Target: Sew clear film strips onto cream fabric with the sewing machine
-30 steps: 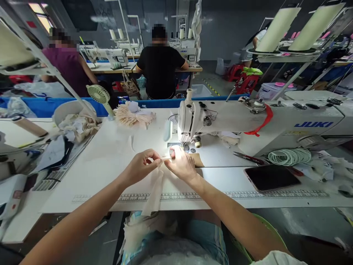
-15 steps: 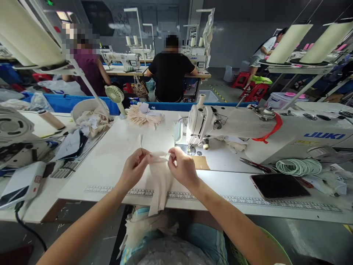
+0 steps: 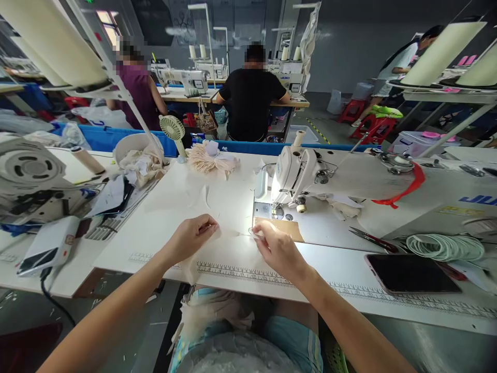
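Cloth (image 3: 189, 269), pale and thin, at 8 o'clock from the gap between the hands; hangs below the left hand (image 3: 192, 237) toward the near edge of the table (image 3: 171, 207), with a heap (image 3: 213, 311) on the lap at 6. Left hand, at 9: thumb and fingertips drawn together, looks to be gripping the cloth, though the contact itself is blurred. Right hand (image 3: 278, 247), at 3: thumb and finger pinch a pale wisp (image 3: 257, 237); cannot tell whether it joins the cloth. Chief risk, in my judgement: the free length sliding off the edge under its own weight, should the left grip slacken. After that, a twist or fold going unnoticed, since stuff this limp probably curls. Lower end could also snag in the heap, pale on pale, and drag another piece along. Machine (image 3: 295, 173) at 1 to 2, its foot (image 3: 277, 211) near the right hand: a careless swing that way might knock fingers or catch the wisp. Scissors (image 3: 373, 240) at 3, well apart; a hazard only to a wide reach. Scrap (image 3: 205, 198) at 11, loose, could be mistaken for the wisp if both lie together.
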Demonstrator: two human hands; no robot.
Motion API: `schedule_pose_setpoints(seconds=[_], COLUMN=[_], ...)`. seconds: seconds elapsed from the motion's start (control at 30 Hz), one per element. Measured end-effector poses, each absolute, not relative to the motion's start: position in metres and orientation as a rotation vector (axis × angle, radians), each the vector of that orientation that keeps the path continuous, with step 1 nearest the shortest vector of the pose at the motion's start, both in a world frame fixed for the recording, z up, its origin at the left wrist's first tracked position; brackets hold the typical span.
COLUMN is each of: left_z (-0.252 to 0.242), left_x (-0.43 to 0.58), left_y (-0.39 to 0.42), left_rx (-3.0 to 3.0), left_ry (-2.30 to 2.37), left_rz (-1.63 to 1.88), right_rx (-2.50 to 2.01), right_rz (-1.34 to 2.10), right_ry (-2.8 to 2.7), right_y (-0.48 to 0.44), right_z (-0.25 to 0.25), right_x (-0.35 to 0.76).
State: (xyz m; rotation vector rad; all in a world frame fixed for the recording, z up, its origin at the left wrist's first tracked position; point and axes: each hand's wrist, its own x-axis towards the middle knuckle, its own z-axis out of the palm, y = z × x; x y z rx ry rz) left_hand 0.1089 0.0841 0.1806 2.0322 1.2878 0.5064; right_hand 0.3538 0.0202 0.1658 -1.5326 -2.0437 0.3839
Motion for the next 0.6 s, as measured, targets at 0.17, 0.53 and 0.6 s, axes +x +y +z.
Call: schedule_pose_setpoints(seconds=[0.17, 0.53, 0.6], left_z=[0.162, 0.16, 0.154], left_x=[0.092, 0.095, 0.096], left_y=[0.092, 0.151, 0.152], left_rx=[2.206, 2.885, 2.925], left_ry=[1.423, 1.253, 1.234], left_rz=[0.317, 0.2, 0.155], right_rx=[-1.485, -1.923, -1.938], right_rz=[0.32, -0.076, -0.085], right_ry=[-2.22, -2.06, -2.036], right_y=[0.02, 0.036, 0.03], right_z=[0.162, 0.137, 0.141], right_x=[0.372, 0.398, 0.407])
